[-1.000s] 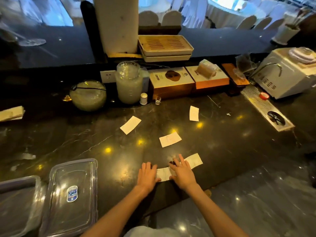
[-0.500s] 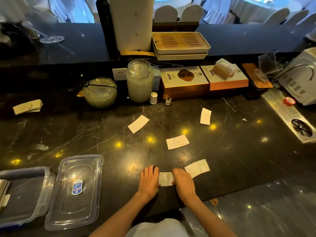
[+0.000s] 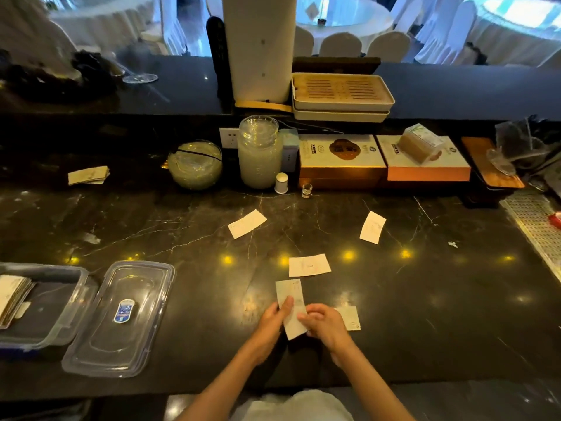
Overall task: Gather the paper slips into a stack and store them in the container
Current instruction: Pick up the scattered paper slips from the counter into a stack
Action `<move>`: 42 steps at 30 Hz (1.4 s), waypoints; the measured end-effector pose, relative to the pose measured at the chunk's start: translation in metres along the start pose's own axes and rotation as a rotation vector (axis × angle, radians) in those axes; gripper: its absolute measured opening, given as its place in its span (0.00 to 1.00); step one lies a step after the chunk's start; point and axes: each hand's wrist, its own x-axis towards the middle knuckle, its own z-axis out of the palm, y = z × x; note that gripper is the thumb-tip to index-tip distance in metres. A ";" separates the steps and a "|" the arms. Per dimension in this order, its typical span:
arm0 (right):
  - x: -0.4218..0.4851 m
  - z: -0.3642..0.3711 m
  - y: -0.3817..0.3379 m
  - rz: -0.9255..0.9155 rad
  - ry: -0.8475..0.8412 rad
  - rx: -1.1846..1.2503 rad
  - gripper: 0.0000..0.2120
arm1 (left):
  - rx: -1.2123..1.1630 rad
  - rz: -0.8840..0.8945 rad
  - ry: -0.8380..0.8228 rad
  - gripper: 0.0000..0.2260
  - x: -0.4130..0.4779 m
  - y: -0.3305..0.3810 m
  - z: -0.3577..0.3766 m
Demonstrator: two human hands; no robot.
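Observation:
Both hands hold one white paper slip (image 3: pixel 290 299) lifted off the dark counter near its front edge: my left hand (image 3: pixel 274 322) pinches its left side, my right hand (image 3: pixel 323 325) its lower right. A second slip (image 3: pixel 350 317) lies flat, partly hidden behind my right hand. Further slips lie loose: one (image 3: pixel 309 265) just beyond my hands, one (image 3: pixel 246 223) at centre left, one (image 3: pixel 372 227) at centre right. The clear plastic container (image 3: pixel 45 317) stands open at the front left with a stack of slips (image 3: pixel 12 296) inside. Its lid (image 3: pixel 121 317) lies beside it.
A small pile of slips (image 3: pixel 88 175) lies at the far left. Along the back stand a glass bowl (image 3: pixel 195 165), a tall jar (image 3: pixel 259 151), a small white shaker (image 3: pixel 281 182), a shot glass (image 3: pixel 307 190) and two boxes (image 3: pixel 341 159). A metal drain grate (image 3: pixel 534 226) runs along the right.
The slip that my hands pressed flat on the counter is now lifted and held upright between them. The view has shifted left, showing more of the container.

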 end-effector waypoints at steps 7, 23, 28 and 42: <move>0.013 -0.035 -0.004 -0.176 -0.024 -0.381 0.03 | -0.166 -0.006 0.111 0.15 0.013 -0.002 0.027; 0.037 -0.107 0.014 -0.301 0.143 -1.082 0.17 | -0.013 -0.211 0.214 0.20 0.020 0.011 -0.006; 0.029 -0.088 -0.009 -0.337 0.060 -0.651 0.10 | 0.106 -0.246 0.169 0.23 0.019 0.030 -0.022; 0.038 0.037 -0.094 -0.494 -0.322 -0.808 0.07 | 0.174 -0.482 -0.389 0.37 0.012 0.090 -0.057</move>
